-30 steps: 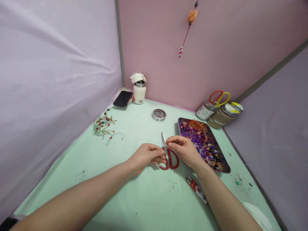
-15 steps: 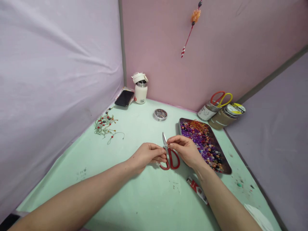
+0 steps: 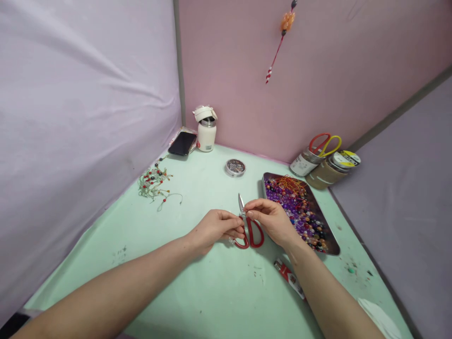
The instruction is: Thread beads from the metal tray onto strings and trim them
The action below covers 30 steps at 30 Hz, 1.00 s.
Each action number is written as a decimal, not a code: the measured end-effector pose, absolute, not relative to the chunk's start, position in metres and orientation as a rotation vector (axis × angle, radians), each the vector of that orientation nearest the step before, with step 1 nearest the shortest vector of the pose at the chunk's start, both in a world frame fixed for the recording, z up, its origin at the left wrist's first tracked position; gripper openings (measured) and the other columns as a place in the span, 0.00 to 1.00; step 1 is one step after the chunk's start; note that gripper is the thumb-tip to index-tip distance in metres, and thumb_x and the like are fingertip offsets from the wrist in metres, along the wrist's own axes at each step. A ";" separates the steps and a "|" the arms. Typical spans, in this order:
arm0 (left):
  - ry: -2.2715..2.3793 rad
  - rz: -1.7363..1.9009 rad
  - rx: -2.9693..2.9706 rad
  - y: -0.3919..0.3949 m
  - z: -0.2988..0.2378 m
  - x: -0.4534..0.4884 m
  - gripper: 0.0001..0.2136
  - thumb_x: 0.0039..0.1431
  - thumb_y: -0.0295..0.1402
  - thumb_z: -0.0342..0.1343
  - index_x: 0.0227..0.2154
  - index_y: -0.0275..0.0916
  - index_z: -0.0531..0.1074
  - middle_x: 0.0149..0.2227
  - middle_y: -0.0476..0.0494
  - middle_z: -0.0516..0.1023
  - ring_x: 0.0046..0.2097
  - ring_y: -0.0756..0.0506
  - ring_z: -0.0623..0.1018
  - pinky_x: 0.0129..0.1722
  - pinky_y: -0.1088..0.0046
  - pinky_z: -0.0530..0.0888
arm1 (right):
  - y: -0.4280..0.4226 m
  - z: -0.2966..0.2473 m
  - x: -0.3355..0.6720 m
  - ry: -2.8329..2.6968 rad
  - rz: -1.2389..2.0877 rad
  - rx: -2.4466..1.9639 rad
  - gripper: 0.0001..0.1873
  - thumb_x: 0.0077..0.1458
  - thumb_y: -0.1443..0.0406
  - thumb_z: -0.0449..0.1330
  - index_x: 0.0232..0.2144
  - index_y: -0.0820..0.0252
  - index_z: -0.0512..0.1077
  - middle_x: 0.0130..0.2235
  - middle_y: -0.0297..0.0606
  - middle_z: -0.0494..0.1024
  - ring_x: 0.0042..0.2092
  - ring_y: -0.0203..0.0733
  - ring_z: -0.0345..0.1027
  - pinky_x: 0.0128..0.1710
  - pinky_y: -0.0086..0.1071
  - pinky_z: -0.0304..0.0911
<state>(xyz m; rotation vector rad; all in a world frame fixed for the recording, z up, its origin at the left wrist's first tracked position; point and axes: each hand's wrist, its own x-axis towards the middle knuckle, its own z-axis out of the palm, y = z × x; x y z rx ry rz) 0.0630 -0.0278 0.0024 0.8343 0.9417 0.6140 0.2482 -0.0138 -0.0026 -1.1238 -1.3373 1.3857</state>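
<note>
Red-handled scissors lie on the table between my hands, blades pointing away from me. My left hand is closed in a pinch beside the left handle loop, and a small cluster of clear beads shows just under its fingers. Thumb and forefinger of my right hand pinch together next to the blades. Whatever thin thing sits in either pinch is too small to make out. The bead tray, filled with purple, amber and dark beads plus orange cord, stands right behind my right hand.
A lighter-like red and white packet lies near my right forearm. Beaded cords are heaped at left. Farther back are a phone, a white bottle, a round case and two jars, one holding scissors.
</note>
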 end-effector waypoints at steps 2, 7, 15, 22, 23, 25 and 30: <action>0.936 0.615 0.845 -0.028 0.002 0.063 0.14 0.46 0.40 0.63 0.29 0.33 0.74 0.29 0.41 0.79 0.31 0.48 0.78 0.36 0.72 0.73 | -0.014 -0.001 0.248 -1.364 1.369 -1.141 0.07 0.43 0.63 0.67 0.29 0.57 0.76 0.31 0.34 0.78 0.33 0.36 0.69 0.36 0.31 0.64; 0.957 0.622 0.866 -0.027 0.001 0.064 0.12 0.46 0.39 0.63 0.28 0.33 0.74 0.28 0.41 0.79 0.31 0.48 0.78 0.36 0.72 0.73 | -0.014 -0.001 0.247 -1.423 1.360 -1.144 0.07 0.44 0.63 0.66 0.29 0.56 0.76 0.31 0.34 0.78 0.32 0.35 0.69 0.35 0.30 0.64; 0.942 0.633 0.875 -0.025 -0.003 0.064 0.11 0.47 0.37 0.62 0.28 0.33 0.74 0.30 0.41 0.79 0.31 0.48 0.78 0.36 0.72 0.73 | -0.018 0.005 0.243 -1.505 1.380 -1.160 0.06 0.45 0.63 0.65 0.29 0.58 0.76 0.29 0.34 0.77 0.31 0.35 0.68 0.34 0.30 0.63; 0.938 0.636 0.876 -0.025 -0.007 0.064 0.13 0.46 0.39 0.63 0.29 0.32 0.74 0.29 0.40 0.79 0.30 0.49 0.78 0.35 0.72 0.73 | -0.018 0.007 0.241 -1.575 1.392 -1.157 0.06 0.45 0.63 0.64 0.28 0.59 0.75 0.30 0.35 0.75 0.33 0.36 0.68 0.36 0.31 0.63; 0.935 0.641 0.880 -0.025 -0.007 0.064 0.13 0.46 0.39 0.63 0.29 0.32 0.74 0.29 0.40 0.79 0.30 0.49 0.78 0.35 0.72 0.73 | -0.018 0.007 0.242 -1.590 1.380 -1.147 0.06 0.45 0.63 0.64 0.28 0.59 0.75 0.30 0.35 0.75 0.33 0.36 0.67 0.36 0.31 0.63; 0.928 0.653 0.892 -0.025 -0.007 0.064 0.14 0.45 0.39 0.63 0.29 0.32 0.75 0.29 0.40 0.79 0.30 0.49 0.78 0.35 0.72 0.73 | -0.017 0.005 0.242 -1.618 1.364 -1.129 0.06 0.46 0.63 0.64 0.28 0.59 0.75 0.30 0.34 0.75 0.33 0.36 0.67 0.36 0.31 0.63; 0.939 0.690 0.933 -0.024 -0.007 0.065 0.13 0.45 0.39 0.63 0.28 0.32 0.75 0.29 0.41 0.79 0.31 0.48 0.78 0.36 0.71 0.73 | -0.018 0.005 0.244 -1.611 1.383 -1.161 0.10 0.47 0.61 0.63 0.34 0.58 0.76 0.32 0.35 0.76 0.35 0.37 0.68 0.38 0.32 0.64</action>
